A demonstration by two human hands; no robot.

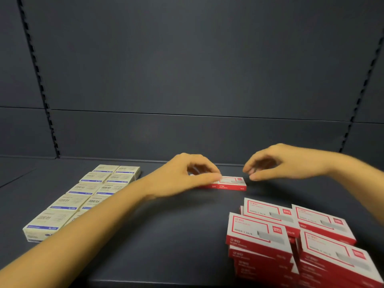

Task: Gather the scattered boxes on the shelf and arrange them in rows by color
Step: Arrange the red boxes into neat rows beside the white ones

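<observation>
At the centre of the frame a low red-and-white box point(232, 183) lies flat on the dark shelf point(166, 235), close to the shelf's rear edge where the back panel point(187, 80) rises. The left hand point(182, 175) grips its left end, thumb across the top and fingers curled behind; blur hides whether a second box sits under the hand. The right hand point(284, 163) hovers just beside the box's right end with fingers loosely curled, holding nothing and apart from it. At left, cream boxes point(87, 196) stand in two tidy columns running towards the back. At lower right, a loose pile of red boxes point(291, 235) overlaps at odd angles. Bare shelf lies between the two groups.
</observation>
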